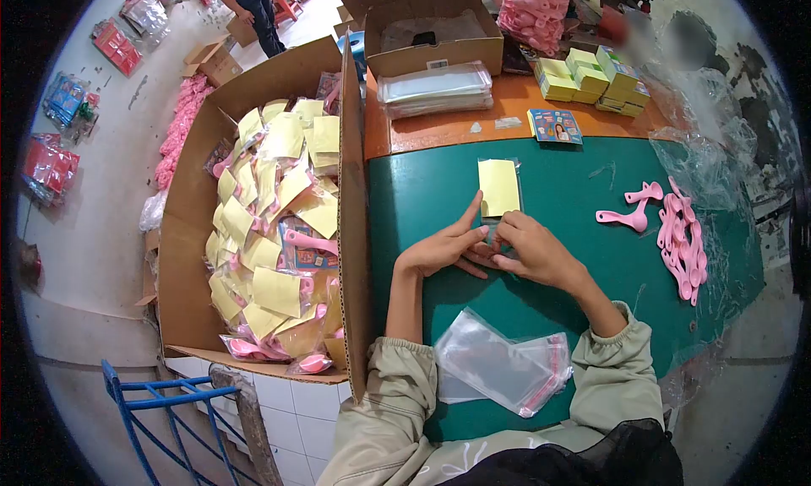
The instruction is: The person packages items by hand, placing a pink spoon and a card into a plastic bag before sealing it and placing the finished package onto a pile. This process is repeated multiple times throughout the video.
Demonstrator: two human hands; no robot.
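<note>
A clear plastic bag (519,200) with a yellow card (499,187) inside lies upright before me on the green table mat. My left hand (443,248) rests at its lower left, fingers spread, with the index finger stretched along the card's edge. At the bag's lower end, the curled fingers of my right hand (541,248) are pinched together on the plastic. Fingers hide most of that end. Nearer my body, several flat clear bags (490,363) overlap between my forearms.
A deep cardboard box (353,233) full of bagged pink spoons and yellow cards stands at left. Loose pink spoons (681,241) lie at right. Behind are stacked clear bags (435,89), card stacks (591,76) and an open carton (435,55). A person (253,9) stands far back.
</note>
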